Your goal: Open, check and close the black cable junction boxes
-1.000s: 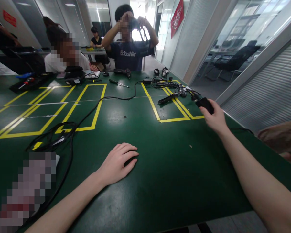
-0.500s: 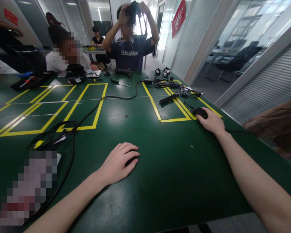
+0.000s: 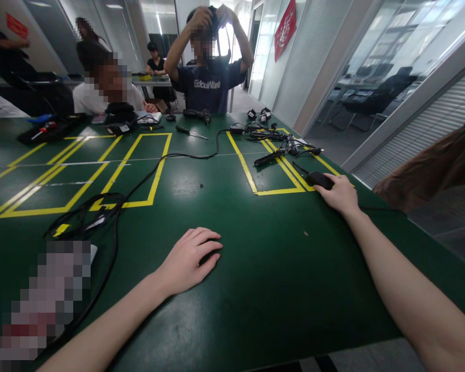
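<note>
My right hand is closed on a black power adapter near the right side of the green table. A thin cord runs from the adapter toward a tangle of black cables. Another black cord comes out behind my wrist and reaches the table's right edge. My left hand rests on the bare tabletop, palm down, with its fingers loosely bent and apart. Nothing shows in it.
A long black cable crosses the table to a coil beside a blurred-out flat object. Yellow tape marks rectangles. Further back lie a screwdriver and a power drill. A person stands opposite, arms raised.
The adapter has turned in my right hand and shows a boxier side. My left hand stays in place. Across the table, the person's raised hands have shifted; brown cloth at right has moved left.
</note>
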